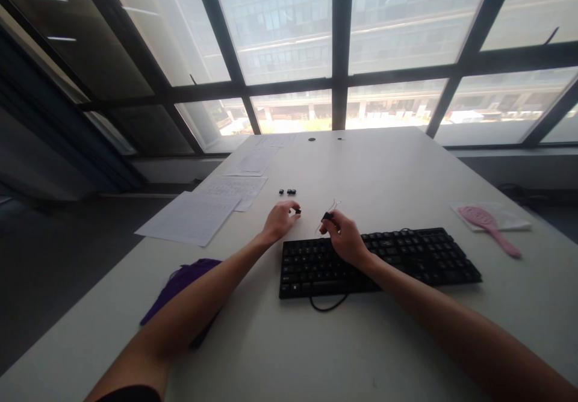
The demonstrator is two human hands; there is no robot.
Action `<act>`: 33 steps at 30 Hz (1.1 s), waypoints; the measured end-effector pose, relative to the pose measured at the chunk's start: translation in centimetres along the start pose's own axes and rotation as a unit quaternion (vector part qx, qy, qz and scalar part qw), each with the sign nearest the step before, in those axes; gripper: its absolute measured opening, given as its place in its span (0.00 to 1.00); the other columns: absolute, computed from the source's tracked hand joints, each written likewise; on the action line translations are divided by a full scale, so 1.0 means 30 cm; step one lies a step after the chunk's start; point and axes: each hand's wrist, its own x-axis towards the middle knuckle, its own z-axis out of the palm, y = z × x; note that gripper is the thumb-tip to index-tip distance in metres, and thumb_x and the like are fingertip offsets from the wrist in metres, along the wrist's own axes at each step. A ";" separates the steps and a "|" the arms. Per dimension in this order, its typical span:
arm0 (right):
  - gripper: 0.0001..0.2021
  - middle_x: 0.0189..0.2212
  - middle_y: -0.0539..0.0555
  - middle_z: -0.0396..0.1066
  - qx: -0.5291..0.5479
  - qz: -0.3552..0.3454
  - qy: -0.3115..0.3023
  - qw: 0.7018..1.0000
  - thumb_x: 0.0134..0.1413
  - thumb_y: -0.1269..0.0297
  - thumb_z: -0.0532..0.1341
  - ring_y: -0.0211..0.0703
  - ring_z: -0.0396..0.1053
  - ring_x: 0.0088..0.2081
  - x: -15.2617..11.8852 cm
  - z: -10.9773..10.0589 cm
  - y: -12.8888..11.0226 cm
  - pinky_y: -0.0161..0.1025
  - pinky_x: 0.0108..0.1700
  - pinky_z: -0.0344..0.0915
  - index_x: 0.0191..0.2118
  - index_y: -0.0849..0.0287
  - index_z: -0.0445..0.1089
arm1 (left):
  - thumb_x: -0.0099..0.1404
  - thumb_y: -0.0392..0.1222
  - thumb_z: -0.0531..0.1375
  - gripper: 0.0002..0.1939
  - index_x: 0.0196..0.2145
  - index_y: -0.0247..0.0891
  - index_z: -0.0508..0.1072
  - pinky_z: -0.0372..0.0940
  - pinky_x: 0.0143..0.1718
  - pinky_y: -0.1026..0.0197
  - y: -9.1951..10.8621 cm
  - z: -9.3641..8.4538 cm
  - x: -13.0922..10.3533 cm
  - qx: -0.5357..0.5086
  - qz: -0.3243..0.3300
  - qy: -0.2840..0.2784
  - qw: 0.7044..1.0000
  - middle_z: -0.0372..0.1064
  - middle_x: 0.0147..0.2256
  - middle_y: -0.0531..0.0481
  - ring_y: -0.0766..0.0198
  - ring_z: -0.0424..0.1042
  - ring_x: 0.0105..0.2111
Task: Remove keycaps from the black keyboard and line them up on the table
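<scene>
My left hand (280, 218) pinches a small black keycap (298, 212) between thumb and fingertips, just above the white table. My right hand (345, 233) is closed on a small tool (327, 216) with a black grip and thin wire ends, over the top edge of the black keyboard (316, 263). The two hands are apart, with a short gap between them. Beyond my left hand, several small black keycaps (291, 192) sit in a row on the table.
Printed papers (189, 216) lie along the left side of the white table (253, 354). A purple cloth (180, 281) is partly under my left forearm. At the right, a pink hairbrush (490, 224) rests on a white packet (510, 218). Large windows stand behind the table.
</scene>
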 end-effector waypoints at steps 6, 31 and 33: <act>0.07 0.27 0.51 0.75 0.010 0.005 -0.006 1.000 0.63 0.63 0.56 0.40 0.72 0.29 0.000 0.002 0.002 0.35 0.34 0.64 0.33 0.57 0.65 | 0.60 0.35 0.66 0.06 0.37 0.41 0.80 0.63 0.51 0.52 -0.067 0.068 0.101 0.025 0.000 0.032 0.999 0.75 0.38 0.48 0.53 0.69 0.44; 0.07 0.26 0.52 0.75 0.019 0.023 -0.021 0.999 0.63 0.63 0.56 0.41 0.73 0.29 -0.002 -0.002 -0.001 0.37 0.34 0.66 0.33 0.56 0.66 | 0.57 0.42 0.68 0.12 0.41 0.47 0.81 0.58 0.54 0.49 -0.181 0.132 0.265 0.060 -0.106 0.081 0.989 0.65 0.49 0.46 0.49 0.61 0.51; 0.07 0.26 0.52 0.75 0.018 0.020 -0.020 0.999 0.63 0.64 0.56 0.41 0.73 0.29 -0.001 -0.003 -0.002 0.36 0.34 0.66 0.33 0.57 0.66 | 0.57 0.42 0.68 0.13 0.42 0.47 0.80 0.58 0.55 0.49 -0.180 0.132 0.264 0.063 -0.104 0.080 0.989 0.65 0.50 0.46 0.48 0.61 0.52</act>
